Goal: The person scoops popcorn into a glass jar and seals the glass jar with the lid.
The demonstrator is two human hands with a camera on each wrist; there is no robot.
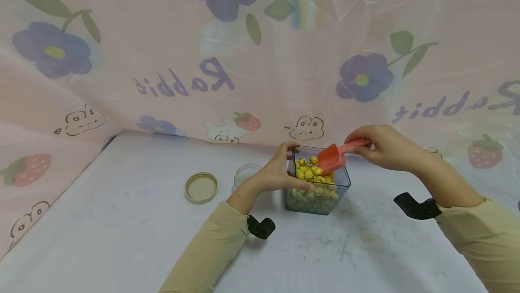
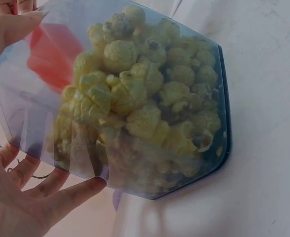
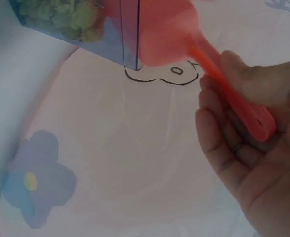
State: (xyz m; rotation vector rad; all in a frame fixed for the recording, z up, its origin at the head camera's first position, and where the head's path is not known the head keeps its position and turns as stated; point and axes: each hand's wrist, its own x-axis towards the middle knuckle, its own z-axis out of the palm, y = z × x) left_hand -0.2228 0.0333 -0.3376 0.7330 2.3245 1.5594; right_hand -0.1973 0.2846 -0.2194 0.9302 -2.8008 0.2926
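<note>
A clear, dark-tinted plastic box (image 1: 342,178) contains yellow popcorn (image 1: 308,175). My left hand (image 1: 274,173) grips it from the left, thumb along the near side and fingers on the far side. In the left wrist view the popcorn (image 2: 145,94) shows through the box wall, piled up the side. With thumb and fingers, my right hand (image 1: 386,148) pinches the handle of a red-orange scoop (image 1: 331,160). The scoop tilts down into the box, its front edge against the popcorn. In the right wrist view the scoop handle (image 3: 233,96) lies between thumb and fingers.
A round clear container (image 1: 245,172) stands left of the box, partly hidden behind my left hand. Further left, a round lid (image 1: 201,188) with a tan rim lies on the white table (image 1: 122,230). A patterned pink sheet (image 1: 284,72) hangs close behind the box.
</note>
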